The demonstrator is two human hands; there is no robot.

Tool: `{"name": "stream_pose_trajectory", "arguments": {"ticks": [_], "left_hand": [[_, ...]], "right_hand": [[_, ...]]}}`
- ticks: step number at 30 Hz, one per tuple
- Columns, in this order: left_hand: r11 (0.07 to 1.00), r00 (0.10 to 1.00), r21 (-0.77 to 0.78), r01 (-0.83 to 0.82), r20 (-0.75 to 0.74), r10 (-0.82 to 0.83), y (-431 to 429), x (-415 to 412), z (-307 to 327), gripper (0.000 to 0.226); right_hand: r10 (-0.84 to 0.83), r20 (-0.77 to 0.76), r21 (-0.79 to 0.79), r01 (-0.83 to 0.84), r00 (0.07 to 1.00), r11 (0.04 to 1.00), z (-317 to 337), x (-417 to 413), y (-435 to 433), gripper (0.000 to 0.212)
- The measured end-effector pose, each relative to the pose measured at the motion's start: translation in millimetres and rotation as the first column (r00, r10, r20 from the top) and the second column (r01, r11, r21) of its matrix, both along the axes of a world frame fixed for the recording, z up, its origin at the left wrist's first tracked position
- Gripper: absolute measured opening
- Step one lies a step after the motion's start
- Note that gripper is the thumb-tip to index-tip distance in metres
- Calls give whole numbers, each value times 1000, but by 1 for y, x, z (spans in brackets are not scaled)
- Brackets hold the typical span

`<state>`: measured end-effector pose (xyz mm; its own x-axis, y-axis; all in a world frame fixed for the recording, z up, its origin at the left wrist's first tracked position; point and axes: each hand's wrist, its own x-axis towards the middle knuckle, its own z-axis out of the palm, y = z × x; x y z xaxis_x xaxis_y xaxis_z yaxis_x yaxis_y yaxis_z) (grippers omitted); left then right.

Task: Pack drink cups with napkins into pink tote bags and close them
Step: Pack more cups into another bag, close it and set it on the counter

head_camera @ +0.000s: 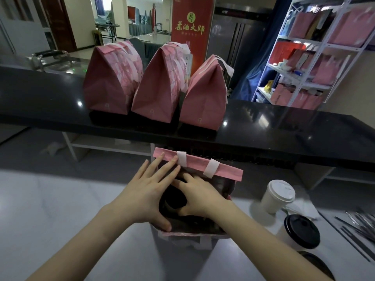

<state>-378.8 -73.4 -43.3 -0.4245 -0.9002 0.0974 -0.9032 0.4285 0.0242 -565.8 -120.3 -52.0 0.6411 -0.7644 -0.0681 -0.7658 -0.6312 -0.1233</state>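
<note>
I am looking down at an open bag (197, 169) standing on the worktop (60, 209) straight before me. My left hand (146, 191) is lying across its left rim and my right hand (198, 196) is reaching into its mouth just beside it. Right of the bag two cups are standing on the worktop, the farther cup (277, 196) behind the nearer cup (301, 232). Behind the bag a raised counter (284, 134) is running left to right, and three closed bags (160, 82) are sitting on it in a close row. A shelf rack (316, 47) is standing behind the counter at the far right.
</note>
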Motion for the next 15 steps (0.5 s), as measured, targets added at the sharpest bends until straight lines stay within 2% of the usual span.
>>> {"name": "stream_pose_trajectory", "arguments": {"ticks": [5, 11, 15], "left_hand": [[1000, 1000, 12, -5, 14, 5, -3, 1, 3, 142], [999, 1000, 47, -2, 16, 1, -7, 2, 8, 144], [998, 999, 57, 7, 53, -10, -11, 0, 11, 143]], "right_hand": [[36, 39, -17, -35, 999, 999, -1, 6, 0, 90], [33, -43, 62, -31, 998, 998, -7, 10, 0, 84], [55, -61, 59, -52, 997, 997, -4, 9, -1, 85]]}}
